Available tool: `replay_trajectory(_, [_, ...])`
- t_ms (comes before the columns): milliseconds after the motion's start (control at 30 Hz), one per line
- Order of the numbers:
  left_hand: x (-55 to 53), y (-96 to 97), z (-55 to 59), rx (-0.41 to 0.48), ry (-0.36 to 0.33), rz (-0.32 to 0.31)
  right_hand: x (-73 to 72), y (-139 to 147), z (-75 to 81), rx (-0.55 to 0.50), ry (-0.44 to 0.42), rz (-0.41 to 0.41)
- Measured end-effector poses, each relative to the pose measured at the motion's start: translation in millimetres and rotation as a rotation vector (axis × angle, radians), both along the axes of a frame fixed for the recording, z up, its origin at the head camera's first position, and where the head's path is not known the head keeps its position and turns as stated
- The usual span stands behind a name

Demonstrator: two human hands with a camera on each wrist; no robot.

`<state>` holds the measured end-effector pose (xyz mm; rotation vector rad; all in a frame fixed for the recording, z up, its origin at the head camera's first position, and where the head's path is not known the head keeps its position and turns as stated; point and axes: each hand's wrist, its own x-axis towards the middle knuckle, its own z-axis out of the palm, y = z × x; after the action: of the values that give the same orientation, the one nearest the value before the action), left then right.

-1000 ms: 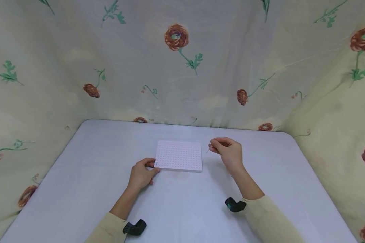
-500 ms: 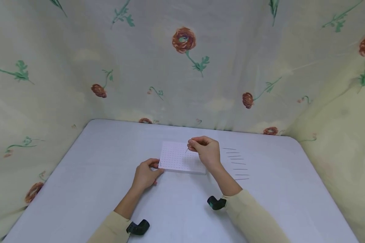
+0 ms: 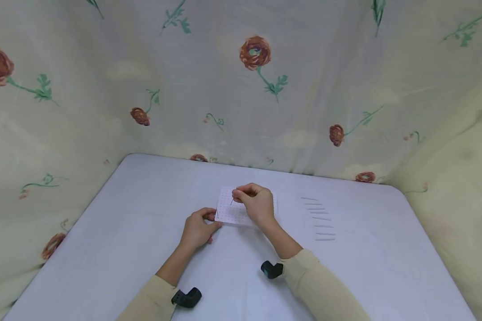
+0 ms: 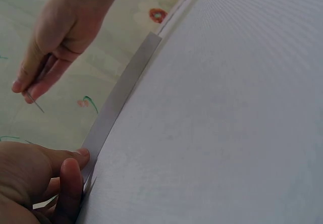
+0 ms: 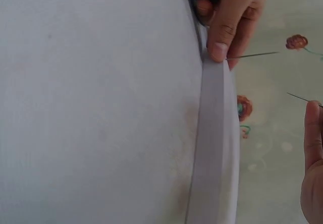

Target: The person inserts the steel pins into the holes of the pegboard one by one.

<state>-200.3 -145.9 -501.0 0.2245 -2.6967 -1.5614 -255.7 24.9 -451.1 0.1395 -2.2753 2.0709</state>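
Observation:
A thin white board (image 3: 225, 217) dotted with rows of small holes lies flat on the table. My left hand (image 3: 197, 229) grips its near left corner, thumb at the front edge and fingers along the left side. One thin needle (image 5: 255, 55) stands up from the board beside that thumb. Over the middle of the board, my right hand (image 3: 259, 205) pinches another needle (image 4: 36, 103) between thumb and index finger. Its tip points down and is apart from the board in the left wrist view. That hand covers part of the holes in the head view.
Several needles (image 3: 323, 226) lie spaced in a column on the white table (image 3: 369, 254), right of the board. A flower-print curtain (image 3: 209, 71) hangs behind and at the sides of the table. A black wrist camera (image 3: 187, 298) sits at each sleeve.
My right hand has moved left with its needle, from beside the board to over it. The column of needles has come into view. My left hand stays at the corner.

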Motion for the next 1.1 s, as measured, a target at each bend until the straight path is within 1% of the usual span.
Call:
replay_trajectory(133, [-0.2, 0.5, 0.1, 0.002, 0.001, -0.01, 2.4, -4.4, -6.8, 0.039, 0.005, 0.01])
replay_trajectory(333, [-0.9, 1.3, 0.2, 0.011, 0.001, -0.009, 6.1, -10.5, -17.4, 0.154, -0.005, 0.059])
replay_trajectory(433, [-1.3, 1.3, -0.5, 0.012, -0.002, -0.012, 6.8, -12.4, -22.5, 0.175, 0.0, 0.071])
replay_trajectory(633, [-0.7, 0.9, -1.7, 0.019, -0.002, -0.019, 8.9, -13.9, -29.4, 0.218, 0.039, 0.088])
replay_trajectory(833, [-0.5, -0.3, -0.5, 0.012, 0.001, -0.018, 11.2, -16.1, -29.0, 0.288, 0.078, 0.097])
replay_trajectory(1000, [-1.0, -1.7, 0.0, 0.008, 0.006, -0.018, 11.6, -17.1, -28.2, 0.376, 0.085, 0.112])
replay_trajectory(1100, [-1.2, -2.3, -0.7, 0.005, 0.006, -0.02, 12.1, -16.6, -26.9, 0.422, 0.089, 0.134])
